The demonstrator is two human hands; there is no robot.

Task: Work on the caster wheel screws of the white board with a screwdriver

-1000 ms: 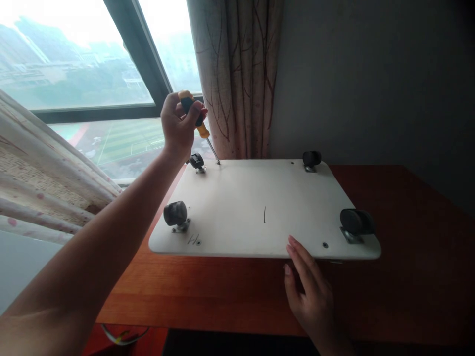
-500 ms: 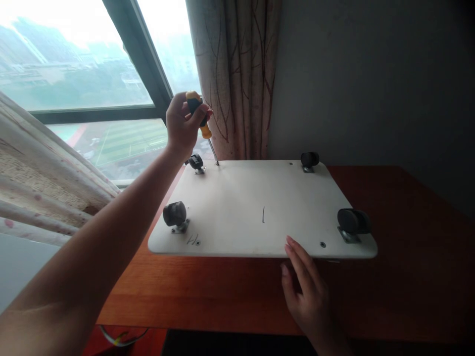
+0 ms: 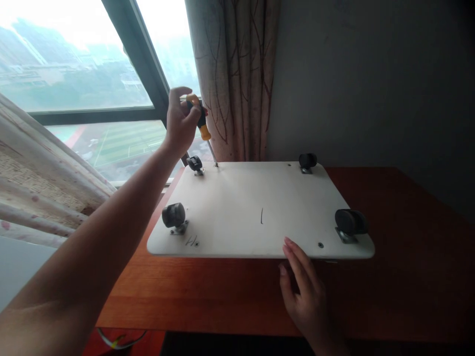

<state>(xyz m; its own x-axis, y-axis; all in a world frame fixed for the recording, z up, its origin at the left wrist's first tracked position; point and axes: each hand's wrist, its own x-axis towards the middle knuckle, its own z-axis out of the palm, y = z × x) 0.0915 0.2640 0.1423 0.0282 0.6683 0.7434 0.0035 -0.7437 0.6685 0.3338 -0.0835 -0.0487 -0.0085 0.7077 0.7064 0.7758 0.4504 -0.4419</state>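
My left hand (image 3: 182, 118) is closed around the yellow-and-black handle of a screwdriver (image 3: 203, 121), its index finger lifted and bent. The thin shaft slants down to a screw (image 3: 216, 164) at the far left edge of a white board (image 3: 245, 198). My right hand (image 3: 304, 291) has its fingertips resting on the board's near edge, fingers stretched out and thumb just below the rim. Black casters stand wheels-up at the corners: near left (image 3: 173, 215), far left (image 3: 195, 163), far right (image 3: 308, 161) and near right (image 3: 351, 222).
The board lies over a reddish-brown wooden table (image 3: 178, 291). A window (image 3: 92, 113) is at the left with a patterned curtain (image 3: 40, 183), and another curtain (image 3: 233, 79) hangs behind the board. A grey wall (image 3: 356, 89) closes off the back right.
My left fingers have shifted on the screwdriver handle, the index finger rising away from it. The screwdriver tip stays at the same screw. My right hand stays at the near edge.
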